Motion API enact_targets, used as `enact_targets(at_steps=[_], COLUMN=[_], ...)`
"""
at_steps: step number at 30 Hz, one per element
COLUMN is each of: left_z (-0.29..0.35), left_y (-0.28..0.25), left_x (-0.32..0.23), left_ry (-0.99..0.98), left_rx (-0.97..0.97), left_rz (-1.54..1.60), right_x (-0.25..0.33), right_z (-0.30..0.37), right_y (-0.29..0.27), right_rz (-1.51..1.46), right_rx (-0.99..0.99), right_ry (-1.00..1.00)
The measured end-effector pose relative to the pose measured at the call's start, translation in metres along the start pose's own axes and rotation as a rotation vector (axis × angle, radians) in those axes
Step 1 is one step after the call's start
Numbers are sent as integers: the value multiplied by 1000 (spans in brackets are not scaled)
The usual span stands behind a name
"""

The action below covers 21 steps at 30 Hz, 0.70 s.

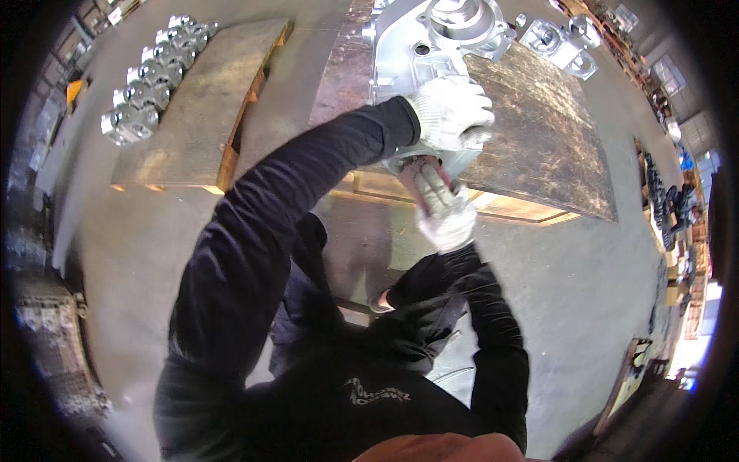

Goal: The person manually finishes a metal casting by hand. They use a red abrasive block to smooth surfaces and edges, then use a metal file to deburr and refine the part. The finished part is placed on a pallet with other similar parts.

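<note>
A large silvery metal casting point(408, 58) with a round bore lies on a wooden pallet in front of me. My left hand point(450, 114), in a white knit glove, has its fingers curled over the casting's near part. Just below it, my right hand point(446, 212), also gloved, grips a reddish, flat-looking piece point(416, 185) against the casting's near end. The fingers lie along this piece and hide much of it, so I cannot tell its exact kind. A dark opening shows at its far tip.
The casting's wooden pallet point(546, 142) extends to the right. Another silvery casting point(558, 46) sits beyond its far right edge. To the left is a second pallet point(208, 100), with a row of shiny metal parts point(146, 88) along its far side. Parts and boxes point(677, 269) line the right.
</note>
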<state>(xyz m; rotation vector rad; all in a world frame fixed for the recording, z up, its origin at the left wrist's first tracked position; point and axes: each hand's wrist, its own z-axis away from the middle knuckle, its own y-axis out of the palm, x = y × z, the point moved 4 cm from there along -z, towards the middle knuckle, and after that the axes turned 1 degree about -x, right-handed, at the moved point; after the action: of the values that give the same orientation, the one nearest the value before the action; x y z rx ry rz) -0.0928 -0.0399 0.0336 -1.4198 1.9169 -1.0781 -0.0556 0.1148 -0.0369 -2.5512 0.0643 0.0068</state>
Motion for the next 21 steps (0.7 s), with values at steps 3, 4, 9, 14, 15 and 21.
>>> enact_targets(at_steps=[3, 4, 9, 14, 15, 21], left_z=[1, -1, -1, -1, -1, -3], left_y=[5, 6, 2, 6, 6, 3], left_x=[3, 3, 1, 3, 2, 2], left_ry=[-7, 34, 38, -3, 5, 4], left_rx=[-59, -14, -31, 25, -6, 28], left_rz=[-18, -62, -67, -77, -82, -55], right_x=[20, 24, 43, 38, 27, 35], right_z=[16, 25, 25, -9, -12, 38], right_y=[39, 58, 71, 15, 5, 43], right_rz=[-340, -802, -1926, -165, -32, -40], right_rx=[-99, -30, -564, 260, 270, -169], right_ry=[860, 1098, 1684, 694, 383, 415])
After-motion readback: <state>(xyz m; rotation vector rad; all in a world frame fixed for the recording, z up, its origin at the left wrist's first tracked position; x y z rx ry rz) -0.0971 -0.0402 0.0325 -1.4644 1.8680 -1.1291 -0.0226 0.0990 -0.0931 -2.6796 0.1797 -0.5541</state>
